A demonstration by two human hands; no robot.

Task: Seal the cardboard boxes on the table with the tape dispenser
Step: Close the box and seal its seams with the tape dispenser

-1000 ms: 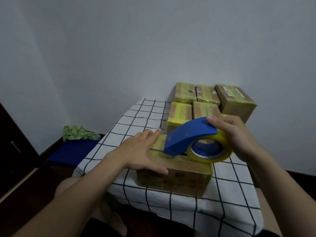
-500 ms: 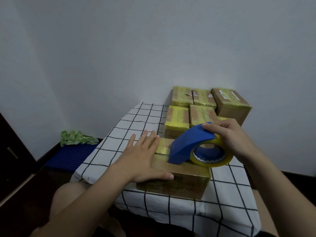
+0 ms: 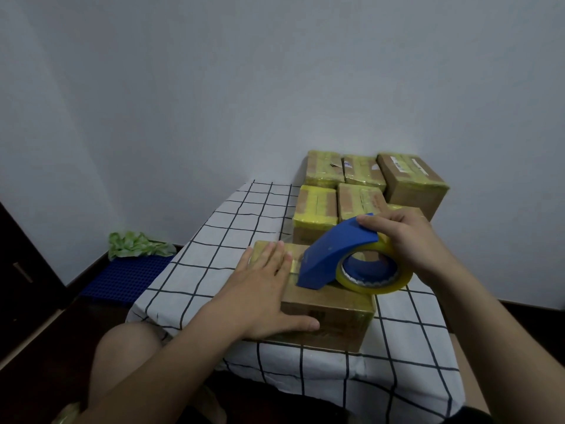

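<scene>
Hands are sharing the near cardboard box (image 3: 336, 312) on the surface (image 3: 229, 240): left hand (image 3: 263, 295), fingers straight, is now pressing further onto its top; right hand (image 3: 409, 243) is gripping the tape dispenser (image 3: 330, 252), dragging it rightward along the box, so sealing is progressing.

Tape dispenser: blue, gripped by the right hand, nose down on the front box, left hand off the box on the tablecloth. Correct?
One thing is wrong. The head view shows the left hand lying flat on top of the front box, not off it. The rest stands: the right hand grips the blue tape dispenser, nose down on that box.
</scene>
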